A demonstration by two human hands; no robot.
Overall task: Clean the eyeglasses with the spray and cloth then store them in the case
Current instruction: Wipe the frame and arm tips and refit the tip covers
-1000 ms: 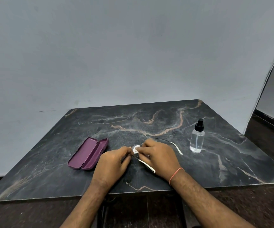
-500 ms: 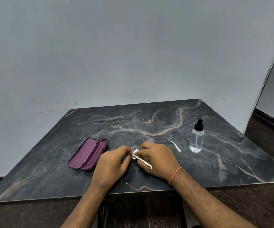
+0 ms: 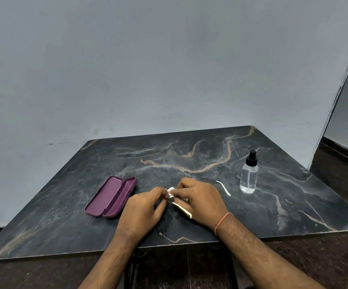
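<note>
The eyeglasses (image 3: 224,187) have thin dark arms with white tips and lie low over the dark marble table (image 3: 189,159). Their lenses are hidden under my hands. My left hand (image 3: 143,207) pinches the frame at its left end, beside one white-tipped arm. My right hand (image 3: 200,197) pinches a small white cloth (image 3: 171,191) against a lens. The other arm sticks out to the right of my right hand. An open purple case (image 3: 111,196) lies left of my hands. A clear spray bottle (image 3: 249,174) with a black nozzle stands upright to the right.
A grey wall rises right behind the table. The table's front edge runs just under my wrists. A dark floor and a wall corner show at the far right.
Both hands and the glasses have shifted slightly back from the table's front edge. The white-tipped arm near my right hand has swung a little. Case and bottle have not moved.
</note>
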